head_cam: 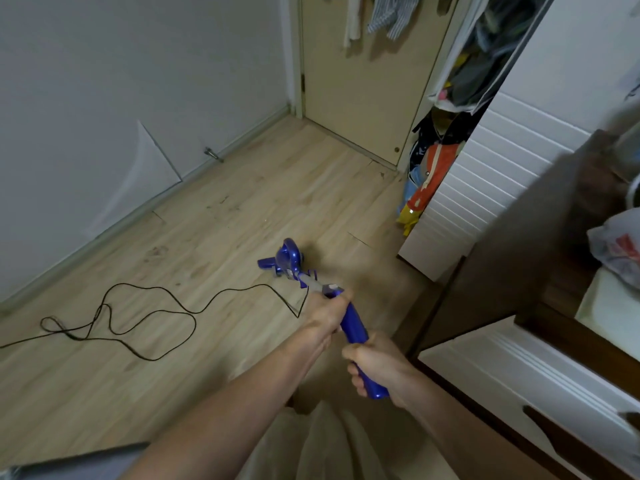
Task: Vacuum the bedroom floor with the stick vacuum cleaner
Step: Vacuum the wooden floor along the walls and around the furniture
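A blue stick vacuum cleaner (349, 318) is held in both hands over a light wood-plank floor (214, 216). The left hand (327, 315) is wrapped around the upper part of the blue handle, just below a grey collar, with the fingers fully closed on it. The right hand (375, 367) is closed around the lower, nearer end of the same handle, whose blue tip is seen protruding past the fingers. The two hands are set close together along the handle, not touching. The vacuum's rounded blue motor body (289, 258) is seen farther out and lower, near the floor, somewhat blurred; whether its head is touching the floor cannot be told. A thin black power cord (152, 320) is trailed from the vacuum in loose loops across the floor to the left edge of the view. A pale wall (121, 81) with a skirting board is seen to the left, and a closed cream door (363, 84) straight ahead. To the right an open wardrobe (446, 116) is filled with coloured clothes, beside a white ribbed panel (485, 188). A plastic bag (616, 244) is lying on a surface at far right
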The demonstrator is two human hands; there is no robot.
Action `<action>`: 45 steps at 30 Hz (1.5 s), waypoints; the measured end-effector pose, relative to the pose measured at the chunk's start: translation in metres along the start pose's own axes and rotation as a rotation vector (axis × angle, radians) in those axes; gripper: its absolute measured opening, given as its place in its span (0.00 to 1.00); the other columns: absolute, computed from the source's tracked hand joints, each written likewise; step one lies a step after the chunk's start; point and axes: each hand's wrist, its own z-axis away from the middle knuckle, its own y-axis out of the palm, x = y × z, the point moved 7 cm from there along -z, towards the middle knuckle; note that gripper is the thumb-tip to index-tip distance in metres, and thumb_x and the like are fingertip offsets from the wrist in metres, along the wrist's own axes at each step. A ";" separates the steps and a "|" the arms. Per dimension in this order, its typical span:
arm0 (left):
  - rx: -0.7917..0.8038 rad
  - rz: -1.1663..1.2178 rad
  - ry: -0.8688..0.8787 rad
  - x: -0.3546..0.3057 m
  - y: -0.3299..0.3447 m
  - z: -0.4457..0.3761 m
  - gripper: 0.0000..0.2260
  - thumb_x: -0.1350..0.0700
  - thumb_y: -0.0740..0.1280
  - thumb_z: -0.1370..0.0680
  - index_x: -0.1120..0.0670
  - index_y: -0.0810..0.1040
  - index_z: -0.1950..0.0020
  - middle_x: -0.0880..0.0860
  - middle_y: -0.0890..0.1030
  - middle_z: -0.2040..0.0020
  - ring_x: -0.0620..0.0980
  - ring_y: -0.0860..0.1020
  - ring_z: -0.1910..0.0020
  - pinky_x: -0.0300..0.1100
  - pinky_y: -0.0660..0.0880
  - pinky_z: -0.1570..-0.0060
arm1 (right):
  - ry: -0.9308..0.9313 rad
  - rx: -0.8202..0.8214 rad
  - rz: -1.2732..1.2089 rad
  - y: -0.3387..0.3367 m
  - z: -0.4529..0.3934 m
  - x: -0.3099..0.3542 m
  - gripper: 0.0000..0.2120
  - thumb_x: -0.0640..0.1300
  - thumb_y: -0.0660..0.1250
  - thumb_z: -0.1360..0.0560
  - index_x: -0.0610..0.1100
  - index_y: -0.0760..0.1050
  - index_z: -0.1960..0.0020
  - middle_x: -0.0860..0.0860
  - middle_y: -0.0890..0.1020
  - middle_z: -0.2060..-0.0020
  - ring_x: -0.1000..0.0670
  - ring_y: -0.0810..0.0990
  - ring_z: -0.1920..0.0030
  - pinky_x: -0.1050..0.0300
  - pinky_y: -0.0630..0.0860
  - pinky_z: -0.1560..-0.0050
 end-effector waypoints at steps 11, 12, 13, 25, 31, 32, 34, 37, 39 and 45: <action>-0.012 0.160 -0.032 -0.049 -0.051 -0.079 0.07 0.64 0.67 0.25 0.62 0.71 0.50 0.57 0.75 0.67 0.53 0.77 0.72 0.42 0.79 0.70 | -0.033 -0.041 0.149 0.039 -0.082 0.078 0.03 0.40 0.66 0.25 0.43 0.74 0.52 0.49 0.76 0.69 0.51 0.75 0.71 0.58 0.74 0.70; 0.010 0.151 -0.037 -0.053 -0.052 -0.089 0.06 0.63 0.67 0.25 0.62 0.71 0.51 0.57 0.75 0.67 0.53 0.77 0.71 0.45 0.80 0.66 | -0.022 -0.045 0.167 0.039 -0.089 0.084 0.01 0.40 0.66 0.25 0.44 0.74 0.54 0.48 0.76 0.69 0.51 0.75 0.71 0.58 0.74 0.70; 0.028 0.141 -0.046 -0.058 -0.053 -0.098 0.05 0.62 0.67 0.25 0.61 0.71 0.53 0.57 0.76 0.66 0.53 0.78 0.69 0.48 0.81 0.61 | -0.014 -0.054 0.186 0.039 -0.098 0.091 0.01 0.40 0.66 0.25 0.43 0.74 0.54 0.48 0.77 0.69 0.52 0.75 0.72 0.59 0.74 0.71; 0.108 0.088 -0.109 -0.174 -0.108 -0.210 0.07 0.59 0.67 0.23 0.61 0.72 0.53 0.59 0.78 0.58 0.55 0.80 0.61 0.46 0.81 0.58 | -0.056 -0.047 0.295 0.075 -0.187 0.238 0.04 0.39 0.64 0.25 0.43 0.69 0.57 0.48 0.73 0.69 0.52 0.73 0.74 0.64 0.69 0.78; 0.168 0.056 -0.124 -0.203 -0.111 -0.238 0.09 0.55 0.68 0.23 0.59 0.72 0.53 0.60 0.78 0.53 0.57 0.79 0.54 0.49 0.79 0.51 | -0.095 -0.006 0.255 0.074 -0.194 0.278 0.04 0.39 0.64 0.24 0.41 0.69 0.52 0.47 0.73 0.72 0.53 0.72 0.78 0.63 0.70 0.78; 0.170 0.057 -0.121 -0.209 -0.112 -0.244 0.09 0.55 0.68 0.23 0.59 0.72 0.53 0.60 0.78 0.53 0.57 0.79 0.54 0.50 0.79 0.50 | -0.106 -0.010 0.263 0.076 -0.203 0.282 0.05 0.40 0.64 0.24 0.41 0.70 0.50 0.47 0.73 0.71 0.53 0.72 0.78 0.63 0.70 0.77; 0.177 0.067 -0.129 -0.214 -0.115 -0.258 0.10 0.55 0.68 0.23 0.60 0.72 0.52 0.60 0.78 0.53 0.57 0.79 0.54 0.52 0.79 0.48 | -0.118 -0.011 0.282 0.080 -0.222 0.287 0.09 0.44 0.66 0.24 0.41 0.70 0.48 0.49 0.73 0.72 0.55 0.72 0.79 0.61 0.71 0.76; 0.165 0.151 -0.153 -0.223 -0.117 -0.279 0.10 0.56 0.68 0.23 0.63 0.73 0.50 0.60 0.78 0.56 0.55 0.80 0.58 0.52 0.79 0.48 | -0.117 -0.012 0.290 0.082 -0.259 0.296 0.13 0.51 0.66 0.23 0.41 0.70 0.50 0.50 0.72 0.73 0.58 0.70 0.83 0.63 0.68 0.78; 0.154 0.197 -0.149 -0.236 -0.114 -0.297 0.12 0.57 0.68 0.22 0.64 0.72 0.47 0.60 0.78 0.56 0.55 0.79 0.60 0.52 0.78 0.48 | -0.116 -0.027 0.294 0.076 -0.279 0.311 0.16 0.55 0.65 0.22 0.41 0.71 0.50 0.50 0.72 0.73 0.58 0.70 0.83 0.65 0.68 0.80; 0.097 0.232 -0.154 -0.294 -0.102 -0.357 0.15 0.57 0.68 0.22 0.65 0.71 0.43 0.61 0.78 0.54 0.55 0.79 0.59 0.50 0.79 0.51 | -0.168 0.069 0.283 0.048 -0.326 0.382 0.16 0.55 0.64 0.21 0.41 0.70 0.55 0.48 0.74 0.71 0.54 0.71 0.79 0.64 0.69 0.79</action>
